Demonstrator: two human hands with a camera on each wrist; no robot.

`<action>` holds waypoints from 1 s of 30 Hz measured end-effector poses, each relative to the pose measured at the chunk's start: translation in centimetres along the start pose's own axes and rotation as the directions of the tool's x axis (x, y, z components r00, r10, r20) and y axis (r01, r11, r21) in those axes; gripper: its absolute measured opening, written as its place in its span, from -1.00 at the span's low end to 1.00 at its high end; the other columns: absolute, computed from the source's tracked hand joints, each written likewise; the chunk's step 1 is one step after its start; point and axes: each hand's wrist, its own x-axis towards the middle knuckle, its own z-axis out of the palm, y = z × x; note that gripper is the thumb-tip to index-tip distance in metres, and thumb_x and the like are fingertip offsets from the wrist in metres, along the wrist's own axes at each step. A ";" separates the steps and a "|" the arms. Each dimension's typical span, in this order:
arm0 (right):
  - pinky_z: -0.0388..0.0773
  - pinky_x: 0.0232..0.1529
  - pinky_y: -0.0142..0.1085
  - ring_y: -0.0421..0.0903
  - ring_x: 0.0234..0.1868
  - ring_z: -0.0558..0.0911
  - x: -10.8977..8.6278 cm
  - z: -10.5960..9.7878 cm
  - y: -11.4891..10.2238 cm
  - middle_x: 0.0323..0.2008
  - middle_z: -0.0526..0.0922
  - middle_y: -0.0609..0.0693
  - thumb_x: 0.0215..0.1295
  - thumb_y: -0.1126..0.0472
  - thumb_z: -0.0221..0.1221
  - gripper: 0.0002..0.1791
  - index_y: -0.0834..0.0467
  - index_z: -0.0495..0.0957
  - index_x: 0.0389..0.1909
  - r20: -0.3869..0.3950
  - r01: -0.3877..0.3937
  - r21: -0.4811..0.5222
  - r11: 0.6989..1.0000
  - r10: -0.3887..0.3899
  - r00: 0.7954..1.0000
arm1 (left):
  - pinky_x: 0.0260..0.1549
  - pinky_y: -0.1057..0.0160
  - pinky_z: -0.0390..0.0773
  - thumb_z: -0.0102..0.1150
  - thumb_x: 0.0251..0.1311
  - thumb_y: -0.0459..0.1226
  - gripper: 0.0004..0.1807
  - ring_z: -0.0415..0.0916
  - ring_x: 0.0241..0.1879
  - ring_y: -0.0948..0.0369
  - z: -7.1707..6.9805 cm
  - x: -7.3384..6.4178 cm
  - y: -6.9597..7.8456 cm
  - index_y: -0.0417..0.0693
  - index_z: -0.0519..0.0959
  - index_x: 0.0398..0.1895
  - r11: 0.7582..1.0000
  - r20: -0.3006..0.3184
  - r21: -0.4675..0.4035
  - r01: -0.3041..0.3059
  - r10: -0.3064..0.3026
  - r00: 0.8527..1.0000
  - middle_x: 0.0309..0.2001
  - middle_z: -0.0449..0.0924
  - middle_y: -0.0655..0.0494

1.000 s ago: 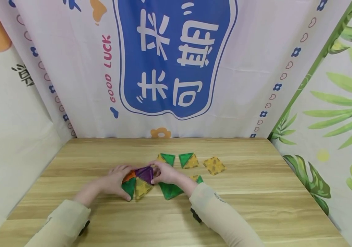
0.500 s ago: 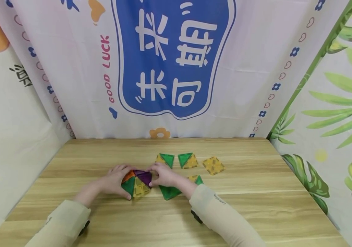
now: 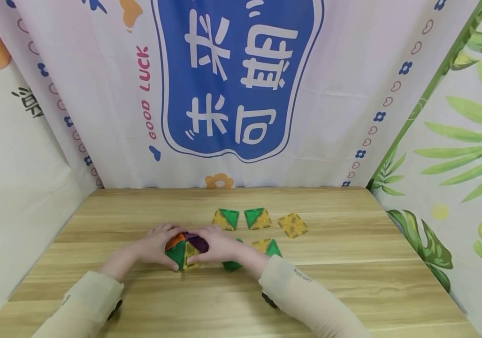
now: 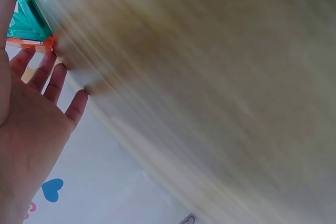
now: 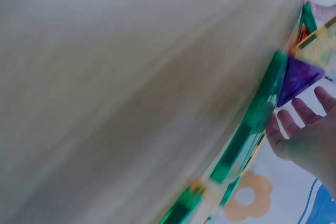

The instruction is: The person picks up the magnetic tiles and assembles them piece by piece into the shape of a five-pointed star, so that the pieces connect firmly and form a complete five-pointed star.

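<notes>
Between both hands a cluster of triangular magnetic tiles leans together in a raised shape on the table. Its sides show an orange tile (image 3: 176, 241), a green tile (image 3: 176, 256), a yellow tile (image 3: 190, 252) and a purple tile (image 3: 198, 242). My left hand (image 3: 151, 247) holds the left side, thumb low by the green tile, fingers behind at the orange one. My right hand (image 3: 219, 246) spans the right side, thumb over the yellow tile, fingers along the purple one's top. In the right wrist view, the purple tile (image 5: 299, 80) stands just past the fingertips.
Toward the back of the wooden table (image 3: 241, 305) lie two green-and-yellow tile pairs, the left pair (image 3: 226, 219) and the middle pair (image 3: 257, 218). A yellow square (image 3: 293, 226) lies further right. More green and yellow tiles (image 3: 273, 249) are partly hidden by the right forearm.
The right hand has moved left and closer around the cluster, its thumb now over the yellow tile. The purple and yellow tiles have shifted slightly left; the left hand stays nearly still.
</notes>
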 end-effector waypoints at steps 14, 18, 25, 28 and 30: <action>0.26 0.22 0.03 -0.09 0.34 0.19 0.8 1.0 -1.6 0.40 0.17 -0.13 -0.01 -0.47 0.15 0.07 -0.05 0.04 0.46 0.013 -0.066 -0.158 0.985 0.069 0.998 | 0.10 -0.42 0.14 0.40 -0.31 0.29 0.19 0.13 0.28 -0.19 -0.7 -0.2 0.4 -0.19 0.22 0.38 1.000 0.009 0.002 -0.023 0.023 1.000 0.31 0.22 -0.18; 0.23 0.28 0.00 -0.09 0.36 0.17 0.6 1.1 -1.0 0.41 0.16 -0.09 0.02 -0.41 0.18 0.04 -0.02 0.04 0.46 0.015 -0.032 -0.146 0.989 0.034 0.999 | 0.09 -0.41 0.15 0.40 -0.30 0.28 0.17 0.15 0.27 -0.19 -0.8 -0.2 0.5 -0.15 0.23 0.38 1.000 0.008 0.014 -0.026 0.026 1.000 0.30 0.24 -0.16; 0.23 0.33 -0.16 -0.01 0.39 0.18 -0.7 0.3 0.3 0.37 0.23 0.04 0.15 -0.20 0.24 -0.13 0.07 0.16 0.40 0.007 -0.039 -0.109 0.993 0.040 0.999 | 0.10 -0.42 0.13 0.41 -0.31 0.28 0.17 0.13 0.28 -0.21 -0.7 -0.3 0.5 -0.10 0.22 0.39 1.000 0.007 0.016 -0.016 0.016 1.000 0.30 0.23 -0.18; 0.23 0.34 -0.14 0.01 0.39 0.20 -1.4 -0.5 0.9 0.36 0.26 0.06 0.19 -0.13 0.23 -0.23 0.06 0.25 0.37 -0.015 -0.029 -0.107 0.994 0.027 1.000 | 0.11 -0.44 0.11 0.39 -0.30 0.30 0.17 0.09 0.30 -0.23 -0.6 -0.4 0.5 -0.11 0.21 0.39 1.000 0.017 0.009 -0.004 0.003 1.000 0.33 0.19 -0.22; 0.22 0.34 -0.13 0.01 0.38 0.22 -2.1 -1.1 1.4 0.35 0.29 0.05 0.22 -0.08 0.23 -0.31 0.04 0.30 0.34 -0.026 -0.019 -0.107 0.994 0.016 1.000 | 0.12 -0.43 0.09 0.36 -0.27 0.32 0.17 0.06 0.32 -0.25 -0.6 -0.5 0.6 -0.11 0.20 0.40 1.000 0.029 0.000 0.013 -0.013 0.999 0.35 0.16 -0.23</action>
